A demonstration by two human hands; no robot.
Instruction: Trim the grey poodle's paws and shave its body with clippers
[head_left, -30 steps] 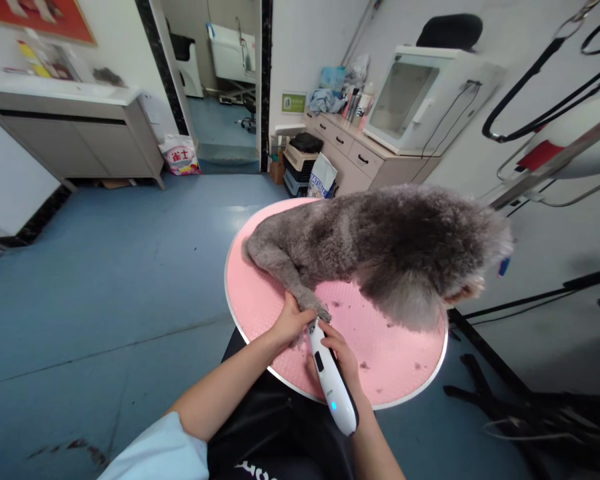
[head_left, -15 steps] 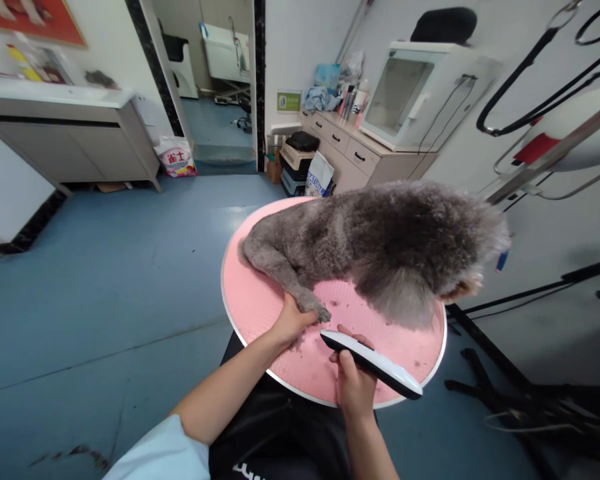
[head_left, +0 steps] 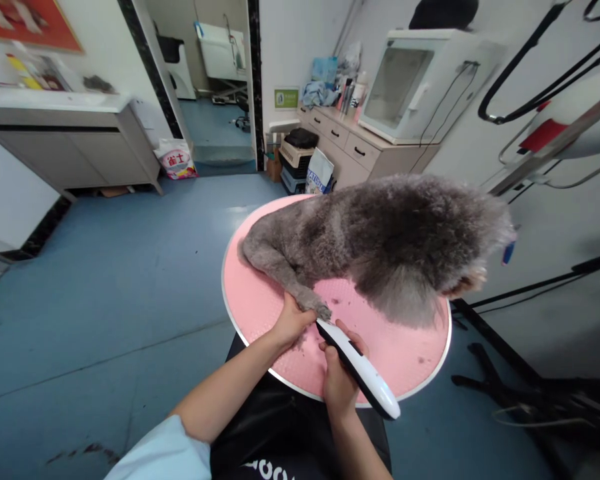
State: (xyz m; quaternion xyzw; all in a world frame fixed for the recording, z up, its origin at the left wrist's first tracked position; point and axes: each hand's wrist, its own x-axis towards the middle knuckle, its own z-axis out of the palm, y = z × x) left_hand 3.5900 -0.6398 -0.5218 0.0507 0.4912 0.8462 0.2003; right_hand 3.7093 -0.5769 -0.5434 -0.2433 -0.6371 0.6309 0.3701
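Note:
A grey curly-haired dog (head_left: 380, 233) lies on a round pink grooming table (head_left: 253, 300), its head toward the right. Its hind leg is stretched toward me, and my left hand (head_left: 294, 321) is closed around the lower part of that leg, just behind the paw (head_left: 323, 309). In my right hand (head_left: 341, 380) is a white and black hair clipper (head_left: 363, 367). The clipper's tip is right at the paw, near my left fingers; whether it touches cannot be made out. Small tufts of cut hair (head_left: 300, 341) lie on the pink surface.
A grooming arm with black straps (head_left: 520, 87) hangs at the upper right. Black stand legs (head_left: 485, 373) are on the floor at right. Behind the table stand a drawer cabinet (head_left: 353, 148) with a white glass-fronted box (head_left: 410, 87), a pet carrier (head_left: 296, 157) and bags.
My right hand has moved slightly left, bringing the clipper's tip up to the paw and turning its rear end down. My left hand keeps its hold on the leg.

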